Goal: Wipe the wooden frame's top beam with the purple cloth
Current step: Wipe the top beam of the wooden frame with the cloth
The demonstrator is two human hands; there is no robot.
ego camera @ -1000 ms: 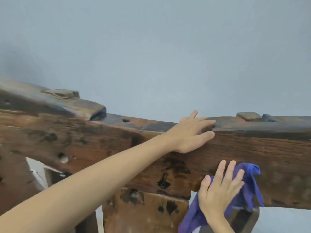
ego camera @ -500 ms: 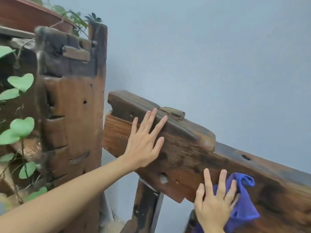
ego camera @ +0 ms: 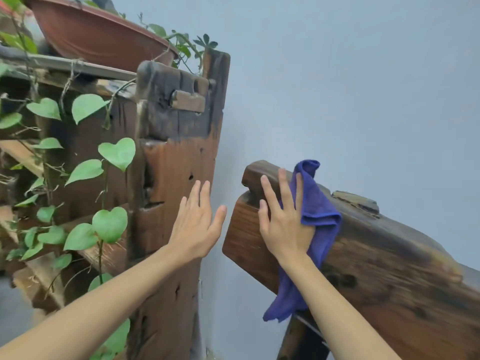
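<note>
One purple cloth [ego camera: 315,203] under right hand [ego camera: 284,224] against top beam [ego camera: 384,258].

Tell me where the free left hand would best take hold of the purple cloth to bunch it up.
Probably the loose tail of the purple cloth, hanging below the top beam; come from the left. The rest is pinned under the right hand; the left hand holds nothing.

The cloth [ego camera: 315,203] is solid purple-blue. The beam [ego camera: 376,258] under it is reddish-brown wood streaked with black. Left of the beam, the post [ego camera: 176,162] is brown, charred black on top, beside bright green leaves [ego camera: 117,152] and a terracotta-red pot [ego camera: 93,40]. Behind the beam, the wall [ego camera: 363,87] is plain grey-blue.
</note>
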